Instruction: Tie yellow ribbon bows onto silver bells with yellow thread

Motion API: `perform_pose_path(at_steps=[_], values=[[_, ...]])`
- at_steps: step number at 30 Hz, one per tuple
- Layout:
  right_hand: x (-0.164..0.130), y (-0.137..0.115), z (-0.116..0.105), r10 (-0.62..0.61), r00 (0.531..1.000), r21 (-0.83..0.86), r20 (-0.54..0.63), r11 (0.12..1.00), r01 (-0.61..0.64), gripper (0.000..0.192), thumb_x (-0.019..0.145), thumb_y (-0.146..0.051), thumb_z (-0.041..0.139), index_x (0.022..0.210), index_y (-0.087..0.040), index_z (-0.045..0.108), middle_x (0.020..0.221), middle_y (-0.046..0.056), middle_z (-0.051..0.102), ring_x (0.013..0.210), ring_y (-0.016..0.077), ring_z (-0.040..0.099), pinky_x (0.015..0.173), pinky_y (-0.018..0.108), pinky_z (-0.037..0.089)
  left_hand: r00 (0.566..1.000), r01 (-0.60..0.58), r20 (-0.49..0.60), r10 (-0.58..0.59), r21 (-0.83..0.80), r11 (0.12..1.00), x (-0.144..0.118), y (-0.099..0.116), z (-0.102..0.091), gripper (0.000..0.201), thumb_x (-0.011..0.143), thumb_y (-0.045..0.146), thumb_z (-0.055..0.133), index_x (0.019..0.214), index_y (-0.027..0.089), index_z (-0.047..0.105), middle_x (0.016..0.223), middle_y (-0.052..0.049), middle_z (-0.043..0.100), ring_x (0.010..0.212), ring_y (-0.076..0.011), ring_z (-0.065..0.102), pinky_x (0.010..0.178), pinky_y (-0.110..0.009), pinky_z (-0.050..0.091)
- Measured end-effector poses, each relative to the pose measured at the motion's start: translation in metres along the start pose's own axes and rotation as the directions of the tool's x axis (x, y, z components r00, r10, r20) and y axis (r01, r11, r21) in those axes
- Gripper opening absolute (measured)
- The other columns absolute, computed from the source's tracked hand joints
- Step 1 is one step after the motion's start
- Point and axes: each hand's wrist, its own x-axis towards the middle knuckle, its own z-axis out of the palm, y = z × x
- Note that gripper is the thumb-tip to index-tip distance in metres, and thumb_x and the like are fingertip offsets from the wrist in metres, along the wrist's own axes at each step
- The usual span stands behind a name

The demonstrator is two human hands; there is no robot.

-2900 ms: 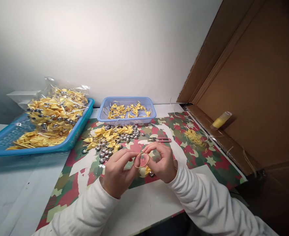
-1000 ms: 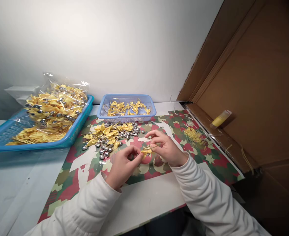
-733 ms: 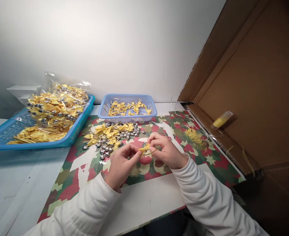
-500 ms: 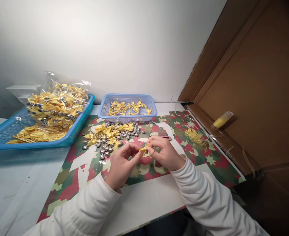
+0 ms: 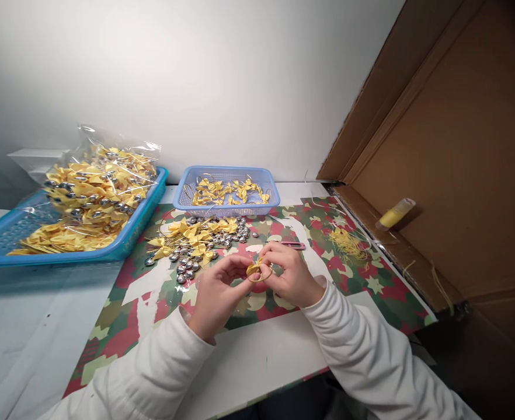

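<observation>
Where the two white sleeves meet over the near middle of the tabletop (image 5: 261, 356), the left hand (image 5: 216, 291) and right hand (image 5: 290, 277) face each other, and each grip pinches the same small yellow bow (image 5: 254, 268) with its thin gold loop (image 5: 261, 274) — fingertips pressed together on it from either side. The bow sits between the hands, held just above the camouflage-patterned mat (image 5: 354, 280).

Just beyond the left hand lies a loose heap of yellow bows and silver beads (image 5: 196, 242) on the mat. Just beyond the right hand lies a pink-handled tool (image 5: 292, 245), too small to tell what kind, and farther right a tangle of yellow thread (image 5: 347, 242).

Farther off, near the wall, a small lilac basket (image 5: 226, 207) holds more bows. To the far left a large blue tray (image 5: 126, 245) carries a clear bag (image 5: 104, 181) stuffed with bows and beads. On the right a cardboard panel (image 5: 459, 146) leans up, with a yellow tube (image 5: 395, 214) resting against it.
</observation>
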Motion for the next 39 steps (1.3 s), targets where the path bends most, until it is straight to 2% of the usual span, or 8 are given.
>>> perform_pose_path(at_steps=[6,11,14,17,21,26,28,39], values=[[-0.001,-0.002,0.002,-0.007,1.000,-0.001,-0.012,1.000,0.007,0.019,0.081,-0.015,0.053,0.062,-0.019,0.052,0.074,0.002,0.056,0.070,0.0137,0.054,0.064,0.026,0.045,0.971,-0.231,-0.014,0.239,0.208,0.951,-0.001,-0.005,-0.002,0.009,0.077,0.021,0.073,0.084,0.019,0.068,0.078,-0.002,0.070,0.071,-0.0146,0.066,0.066,-0.026,0.057],[-0.001,-0.003,0.001,0.003,0.998,-0.004,-0.061,1.000,-0.003,0.020,0.082,-0.014,0.049,0.063,-0.019,0.052,0.076,0.003,0.057,0.073,0.0145,0.056,0.067,0.028,0.046,0.824,-0.500,0.033,0.566,0.514,0.697,-0.001,0.003,-0.005,0.009,0.077,0.013,0.073,0.082,0.020,0.071,0.092,-0.006,0.070,0.088,-0.0191,0.068,0.078,-0.032,0.057],[0.000,-0.003,0.000,0.013,0.997,-0.011,-0.082,1.000,-0.013,0.019,0.082,-0.015,0.048,0.063,-0.020,0.051,0.075,0.003,0.057,0.073,0.0152,0.056,0.067,0.028,0.046,0.749,-0.588,0.097,0.655,0.553,0.591,-0.002,0.011,-0.006,0.012,0.077,0.010,0.071,0.083,0.021,0.072,0.099,-0.007,0.069,0.083,-0.0176,0.069,0.075,-0.031,0.058],[0.000,-0.004,0.000,0.018,0.996,-0.012,-0.092,1.000,-0.020,0.019,0.081,-0.016,0.049,0.063,-0.020,0.051,0.075,0.003,0.056,0.074,0.0157,0.056,0.067,0.029,0.046,0.720,-0.620,0.119,0.684,0.554,0.556,-0.003,0.015,-0.007,0.014,0.077,0.008,0.071,0.082,0.021,0.072,0.096,-0.007,0.068,0.081,-0.0176,0.069,0.073,-0.030,0.058],[0.000,-0.004,0.000,0.021,0.994,0.006,-0.107,1.000,-0.021,0.020,0.081,-0.016,0.050,0.062,-0.019,0.051,0.076,0.004,0.057,0.073,0.0155,0.057,0.067,0.029,0.046,0.755,-0.580,0.090,0.649,0.553,0.598,-0.002,0.013,-0.005,0.009,0.076,0.013,0.071,0.075,0.021,0.069,0.089,-0.005,0.069,0.082,-0.0184,0.068,0.076,-0.031,0.057],[-0.001,-0.005,0.001,0.012,0.995,0.014,-0.102,1.000,-0.011,0.021,0.082,-0.017,0.052,0.061,-0.019,0.050,0.075,0.003,0.058,0.072,0.0150,0.057,0.067,0.028,0.046,0.921,-0.335,-0.017,0.389,0.477,0.813,-0.001,0.005,-0.001,0.014,0.077,0.024,0.070,0.088,0.019,0.063,0.084,-0.004,0.068,0.073,-0.0162,0.064,0.065,-0.028,0.055],[-0.002,-0.005,0.002,0.000,0.995,0.000,-0.104,1.000,0.000,0.021,0.081,-0.018,0.053,0.060,-0.019,0.049,0.075,0.003,0.058,0.071,0.0147,0.056,0.066,0.028,0.046,0.961,-0.246,-0.003,0.275,0.439,0.864,-0.002,0.003,-0.001,0.012,0.080,0.029,0.067,0.084,0.018,0.063,0.074,-0.002,0.066,0.064,-0.0140,0.061,0.060,-0.026,0.053],[-0.003,-0.002,0.006,-0.017,0.997,-0.085,-0.069,0.996,0.011,0.021,0.081,-0.018,0.053,0.060,-0.020,0.050,0.072,0.002,0.056,0.069,0.0144,0.053,0.062,0.028,0.045,0.993,-0.112,0.006,0.119,0.399,0.910,-0.003,0.001,-0.003,0.018,0.081,0.035,0.066,0.074,0.019,0.071,0.065,-0.001,0.071,0.058,-0.0144,0.062,0.053,-0.023,0.047]])
